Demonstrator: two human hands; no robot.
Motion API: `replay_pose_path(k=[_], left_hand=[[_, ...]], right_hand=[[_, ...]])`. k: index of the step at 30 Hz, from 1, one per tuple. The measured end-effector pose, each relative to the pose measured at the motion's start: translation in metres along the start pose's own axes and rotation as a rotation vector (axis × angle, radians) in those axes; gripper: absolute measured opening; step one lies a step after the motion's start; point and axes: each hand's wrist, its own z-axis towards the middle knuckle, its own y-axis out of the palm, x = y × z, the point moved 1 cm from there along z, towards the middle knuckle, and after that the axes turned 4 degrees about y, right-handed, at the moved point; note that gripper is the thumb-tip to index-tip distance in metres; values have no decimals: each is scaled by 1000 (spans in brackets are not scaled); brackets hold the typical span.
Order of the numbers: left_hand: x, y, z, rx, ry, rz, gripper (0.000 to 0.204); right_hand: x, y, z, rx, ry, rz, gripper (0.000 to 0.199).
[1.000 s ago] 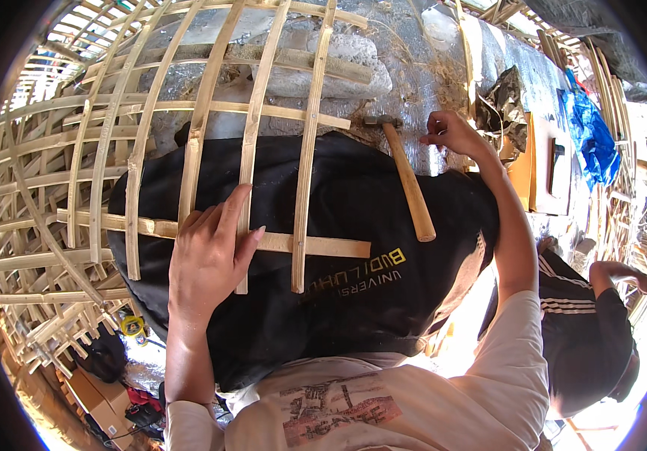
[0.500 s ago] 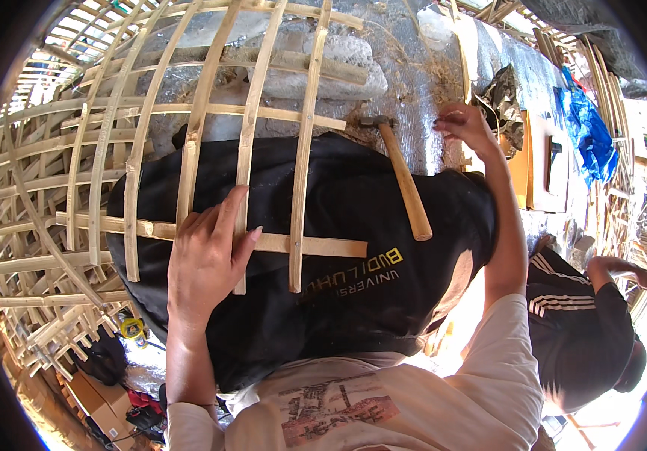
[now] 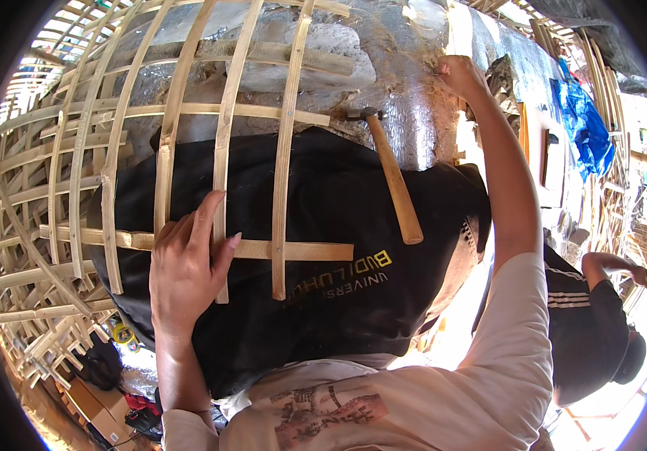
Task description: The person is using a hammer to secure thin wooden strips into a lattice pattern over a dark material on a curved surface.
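Observation:
A lattice of pale bamboo slats (image 3: 284, 161) lies over the black cloth (image 3: 346, 203) on my lap. My left hand (image 3: 184, 270) grips it at a crossing near its near edge. The index finger lies along one lengthwise slat, and the thumb is on that slat's other side. My right hand (image 3: 462, 79) is stretched to the far right, low over the silver sheet. Its fingers are drawn together, and whatever they pinch is too small or hidden to make out. Between the hands a wooden-handled hammer (image 3: 396, 184) rests on the cloth, its head at the far end.
The silver sheet (image 3: 410, 124) beyond the cloth carries loose fibres. A blue plastic bag (image 3: 586, 124) is at the right, by stacked bamboo strips. A person in black (image 3: 586, 323) works close on the right. More bamboo lattice and a cardboard box (image 3: 94, 406) are at left.
My right hand has moved farther away over the silver sheet, and its fingers have closed together. The left hand keeps its place on the lattice. The whole view has shifted slightly.

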Motion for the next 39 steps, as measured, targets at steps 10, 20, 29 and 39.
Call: replay_pose_path(k=[10,20,29,39], left_hand=[[-3,-1,-1,-65,-34,7,56],[-1,0,0,-46,-21,-17,57],[0,-1,3,11,45,9,59],[1,-1,3,18,38,16,58]], right_hand=[[11,24,8,-61,35,53,9],[14,31,16,-125,49,36,18],[22,37,13,-86,68,105,14],[36,26,12,-14,272,294,23]])
